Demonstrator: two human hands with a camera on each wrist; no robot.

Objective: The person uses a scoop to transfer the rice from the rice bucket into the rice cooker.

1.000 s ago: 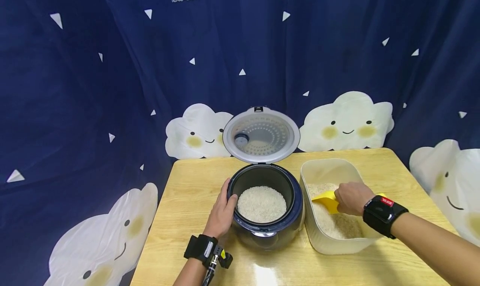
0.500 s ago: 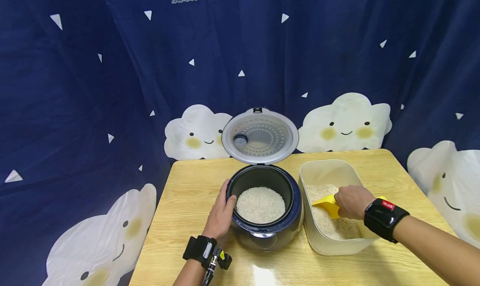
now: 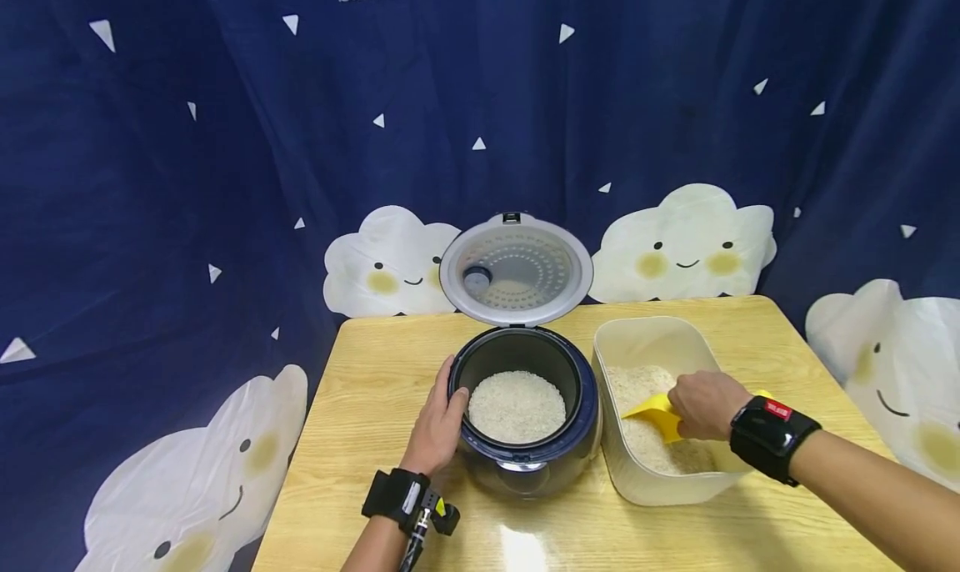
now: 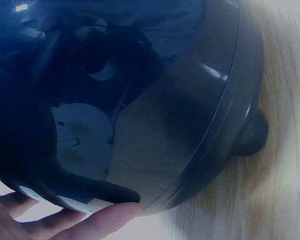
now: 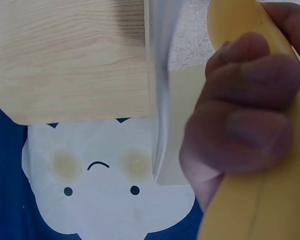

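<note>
Head view gives us R hand [image 3: 708, 407] gripping yellow scoop [image 3: 658, 416] inside the rice bin [image 3: 663, 490], just R of the open rice cooker [image 3: 551, 472] w/ white rice [image 3: 517, 407] inside; L hand [image 3: 435, 430], fingers extended, rests against cooker's L side, well apart from R. Only R wrist cam shows us fingers curled round scoop; only L wrist cam, cooker's low dark nub [image 4: 253, 133].
</note>
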